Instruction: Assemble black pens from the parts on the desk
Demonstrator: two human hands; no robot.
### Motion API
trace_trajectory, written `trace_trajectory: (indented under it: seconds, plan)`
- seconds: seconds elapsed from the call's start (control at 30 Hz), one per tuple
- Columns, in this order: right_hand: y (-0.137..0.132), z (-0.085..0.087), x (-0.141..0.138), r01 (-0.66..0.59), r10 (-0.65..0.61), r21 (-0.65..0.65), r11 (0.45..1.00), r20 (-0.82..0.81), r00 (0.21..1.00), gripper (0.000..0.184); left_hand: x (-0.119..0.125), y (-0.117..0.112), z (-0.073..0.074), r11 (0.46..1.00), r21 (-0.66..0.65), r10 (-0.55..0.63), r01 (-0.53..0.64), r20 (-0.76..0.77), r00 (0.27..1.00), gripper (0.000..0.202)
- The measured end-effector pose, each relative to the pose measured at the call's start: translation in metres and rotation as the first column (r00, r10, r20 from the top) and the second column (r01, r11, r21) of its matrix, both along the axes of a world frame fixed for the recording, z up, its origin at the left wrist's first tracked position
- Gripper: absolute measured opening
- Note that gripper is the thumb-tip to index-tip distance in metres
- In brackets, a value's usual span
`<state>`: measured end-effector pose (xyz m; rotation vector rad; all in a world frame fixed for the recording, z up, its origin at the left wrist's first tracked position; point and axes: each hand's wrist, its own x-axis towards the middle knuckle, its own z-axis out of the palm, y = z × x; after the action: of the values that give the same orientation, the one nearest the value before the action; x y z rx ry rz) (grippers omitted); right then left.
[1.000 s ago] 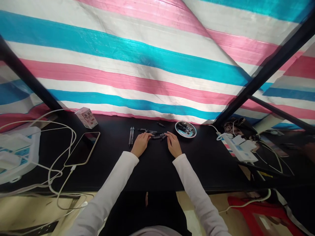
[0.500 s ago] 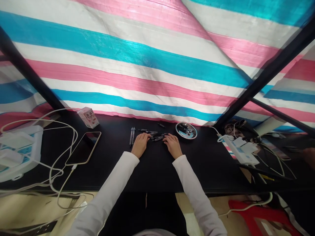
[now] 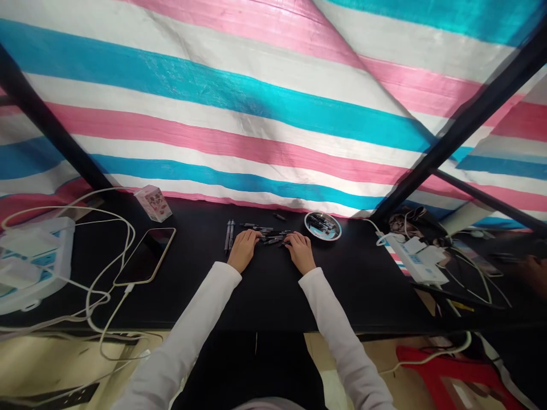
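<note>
Several dark pen parts (image 3: 271, 238) lie in a loose pile on the black table between my two hands. My left hand (image 3: 243, 250) rests at the pile's left side, fingers bent together at its edge; what is under its fingertips is too small to make out. At the right side, my right hand (image 3: 301, 253) has thumb and fingers closed on a small dark pen part (image 3: 282, 244). Left of my left hand, grey pens (image 3: 229, 236) lie side by side. A round metal-rimmed bowl (image 3: 335, 234) beyond my right hand holds more dark pen parts.
One small dark piece (image 3: 279, 217) lies behind the pile. On the left are a phone (image 3: 146, 256) on a charging cable, a pink box (image 3: 154, 203) and a power strip (image 3: 32, 265). Another power strip (image 3: 421, 261) with cables sits right. Someone else's hand (image 3: 537, 274) shows at the far right.
My right fingers have shifted slightly, and a small dark part now shows at their tips. My left hand has hardly moved.
</note>
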<state>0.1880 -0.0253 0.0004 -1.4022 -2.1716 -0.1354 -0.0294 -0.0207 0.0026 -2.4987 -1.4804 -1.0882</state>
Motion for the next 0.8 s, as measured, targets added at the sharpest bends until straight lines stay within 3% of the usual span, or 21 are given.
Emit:
trace_trajectory:
  seconds: [0.13, 0.37, 0.8]
  plan:
    - [-0.0022, 0.0026, -0.0009, -0.018, 0.018, -0.020, 1.000, -0.002, 1.000, 0.016, -0.0007, -0.0001, 0.0008, 1.000, 0.008, 0.014, -0.014, 0.007, 1.000, 0.017]
    - [-0.0041, 0.0046, 0.0049, 0.093, -0.090, 0.035, 0.995, -0.075, 0.993, 0.022, -0.0042, 0.0028, -0.0026, 0.998, 0.034, 0.058, -0.058, 0.005, 0.998, 0.017]
    - [-0.0049, 0.0037, 0.0013, 0.043, -0.040, 0.025, 0.999, -0.108, 0.993, 0.022, -0.0029, 0.0024, -0.0025, 1.000, 0.017, 0.016, -0.015, -0.021, 1.000, 0.017]
